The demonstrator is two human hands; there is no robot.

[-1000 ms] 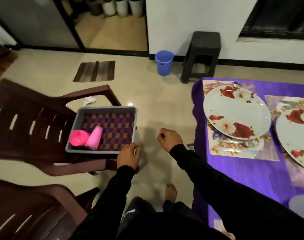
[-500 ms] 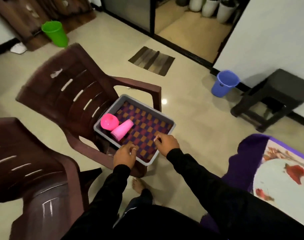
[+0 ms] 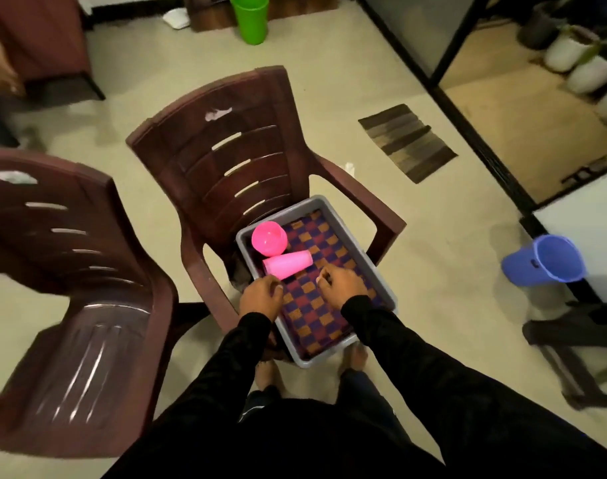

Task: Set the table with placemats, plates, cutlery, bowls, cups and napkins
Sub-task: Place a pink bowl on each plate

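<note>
A grey tub (image 3: 381, 281) stands on the seat of a brown plastic chair (image 3: 246, 160). A purple, red and orange checkered cloth (image 3: 324, 316) lines it. On the cloth, at the tub's far end, sit a pink bowl (image 3: 269, 238) and a pink cup (image 3: 288, 264) lying on its side. My left hand (image 3: 260, 299) is over the tub's left rim, right beside the cup's wide end, fingers loosely curled. My right hand (image 3: 341, 283) hovers low over the cloth just right of the cup, fingers curled downward; it holds nothing that I can see.
A second brown chair (image 3: 70, 271) stands at the left. On the floor are a blue bucket (image 3: 544, 261), a green bucket (image 3: 250, 15) and a striped mat (image 3: 407, 141). A dark stool (image 3: 578, 337) is at the right. My bare feet are under the tub's near end.
My view has swung left, away from the purple table with plates. Both hands have moved into the tub toward the pink cup; the right hand came from over the floor.
</note>
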